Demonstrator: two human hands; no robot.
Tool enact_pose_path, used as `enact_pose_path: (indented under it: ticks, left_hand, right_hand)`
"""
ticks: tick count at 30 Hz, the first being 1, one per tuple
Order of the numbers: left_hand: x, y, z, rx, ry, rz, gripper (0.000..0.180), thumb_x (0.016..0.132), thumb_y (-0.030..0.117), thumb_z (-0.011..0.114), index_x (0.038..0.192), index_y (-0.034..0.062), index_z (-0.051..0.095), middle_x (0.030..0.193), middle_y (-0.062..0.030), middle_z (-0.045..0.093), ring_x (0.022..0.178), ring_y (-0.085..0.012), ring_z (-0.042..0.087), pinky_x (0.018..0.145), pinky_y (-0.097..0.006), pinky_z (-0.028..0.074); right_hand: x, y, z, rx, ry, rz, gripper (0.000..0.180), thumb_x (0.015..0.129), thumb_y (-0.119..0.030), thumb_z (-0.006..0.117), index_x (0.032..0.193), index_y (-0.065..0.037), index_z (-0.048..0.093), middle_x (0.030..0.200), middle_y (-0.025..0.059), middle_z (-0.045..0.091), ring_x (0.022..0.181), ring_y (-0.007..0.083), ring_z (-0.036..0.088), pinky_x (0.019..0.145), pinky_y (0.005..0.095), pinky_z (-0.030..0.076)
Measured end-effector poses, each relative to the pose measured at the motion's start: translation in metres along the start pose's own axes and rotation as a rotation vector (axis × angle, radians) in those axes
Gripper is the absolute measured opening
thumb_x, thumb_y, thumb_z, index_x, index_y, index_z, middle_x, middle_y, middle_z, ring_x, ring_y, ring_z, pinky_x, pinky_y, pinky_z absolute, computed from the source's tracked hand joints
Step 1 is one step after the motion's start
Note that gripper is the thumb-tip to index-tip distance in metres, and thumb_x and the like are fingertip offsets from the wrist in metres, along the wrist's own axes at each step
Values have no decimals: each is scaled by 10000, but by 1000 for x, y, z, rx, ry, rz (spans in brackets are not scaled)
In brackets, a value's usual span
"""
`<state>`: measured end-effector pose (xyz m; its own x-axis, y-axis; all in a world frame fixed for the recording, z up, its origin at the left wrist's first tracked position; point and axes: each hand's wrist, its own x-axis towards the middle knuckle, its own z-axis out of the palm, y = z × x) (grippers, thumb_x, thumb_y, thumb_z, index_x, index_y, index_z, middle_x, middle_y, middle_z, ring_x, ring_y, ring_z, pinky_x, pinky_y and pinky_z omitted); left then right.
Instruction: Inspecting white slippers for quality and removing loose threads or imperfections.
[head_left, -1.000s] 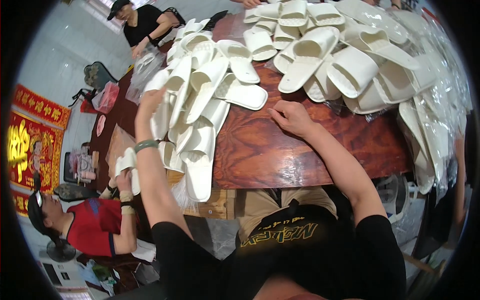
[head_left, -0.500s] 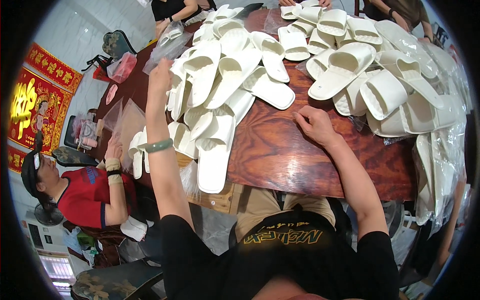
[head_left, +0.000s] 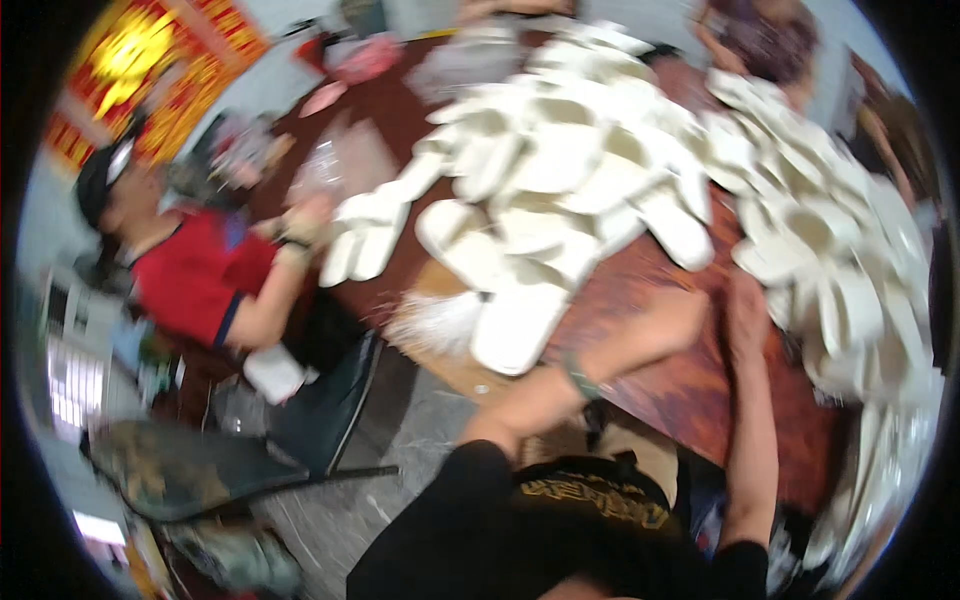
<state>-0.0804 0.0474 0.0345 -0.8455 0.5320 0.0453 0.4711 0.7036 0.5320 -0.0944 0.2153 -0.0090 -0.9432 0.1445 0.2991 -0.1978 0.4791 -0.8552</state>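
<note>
My left hand [head_left: 672,318], with a green bangle [head_left: 578,376] on its wrist, is over the bare wood of the table in front of me. Close beside it, my right hand [head_left: 746,312] reaches forward near the lower edge of the right-hand heap of white slippers [head_left: 800,235]. Motion smears the fingers of both hands, and I see no slipper clearly held in either. Another heap of white slippers [head_left: 560,140] lies ahead to the left. Its nearest slipper [head_left: 520,325] points toward me at the table's edge.
A bundle of thin clear strands [head_left: 435,322] lies by the near table edge. At left, a person in a red top [head_left: 215,275] works beside a pair of white slippers [head_left: 365,240] and clear bags [head_left: 345,160]. Other people sit across the table. A dark chair [head_left: 190,465] stands at lower left.
My left hand has come back from the far left heap to the right, beside my right hand. The view has swung, and the picture is now blurred.
</note>
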Motion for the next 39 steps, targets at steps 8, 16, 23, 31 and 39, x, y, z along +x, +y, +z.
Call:
enact_pose_path:
  ticks: [8,16,23,31,39]
  left_hand:
    - [47,-30,21,154,61,-195,333,696,130,645,952,-73,582,849,-198,652,805,-298,664,650,-387,524]
    - [47,-49,-5,158,19,-189,231,759,196,567,869,53,710,902,-142,675,832,-277,653,651,-394,522]
    - [44,-48,0,155,69,-188,212,762,178,547,806,46,707,842,-144,673,806,-284,654,645,-385,521]
    - [43,-49,1,148,112,-178,223,768,157,520,781,39,709,815,-145,671,773,-291,656,644,-396,519]
    - [43,-51,4,159,90,-146,231,778,163,515,771,32,705,821,-153,669,776,-291,655,650,-396,519]
  right_hand:
    - [-6,-1,14,-239,-25,-262,340,995,-240,377,1145,21,535,937,87,598,818,152,524,762,275,438]
    - [-3,-7,5,-653,-169,-171,271,970,-207,417,1076,-1,557,854,211,631,753,365,616,661,389,473]
    - [-3,-5,6,-565,-182,-288,201,941,-147,475,987,10,591,843,205,622,741,354,613,642,379,471]
    - [-7,-13,10,-449,-117,-342,199,934,-154,490,975,16,585,811,194,615,718,325,610,644,364,464]
    - [-7,-14,10,-368,-101,-368,173,911,-77,499,1008,35,590,878,201,635,770,342,628,679,375,486]
